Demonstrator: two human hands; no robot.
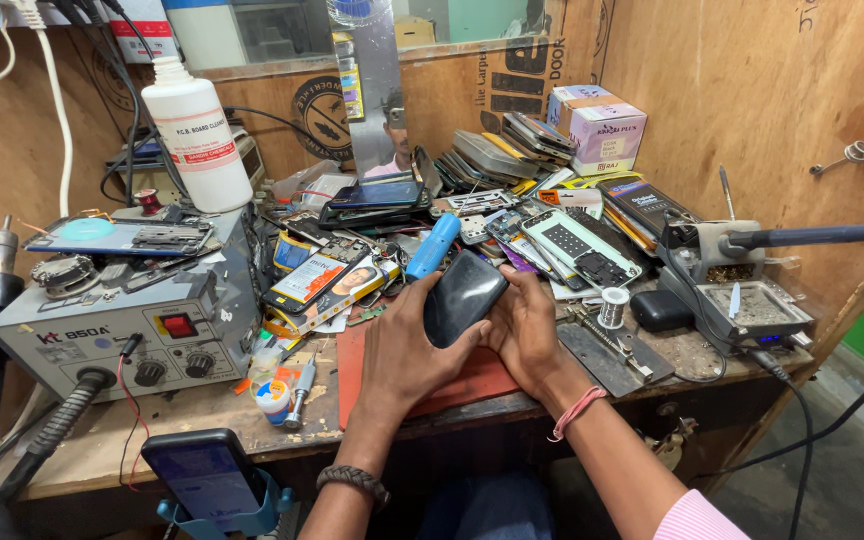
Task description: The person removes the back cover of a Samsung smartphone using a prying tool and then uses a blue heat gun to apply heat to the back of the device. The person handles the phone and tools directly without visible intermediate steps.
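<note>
I hold the black phone [463, 297] between both hands above the red mat [457, 385]; its long axis tilts up-right (back facing me). My left hand [404, 345] cups it, my right hand [524, 325] presses its edge.

Phone repair workshop. A grey hot-air rework station [117, 335] sat at the left, a soldering iron stand [742, 285] at the right, and a white cleaner bottle [195, 135] far left. Stacked phone shells [512, 150] and loose parts covered the wooden bench [132, 425].
</note>
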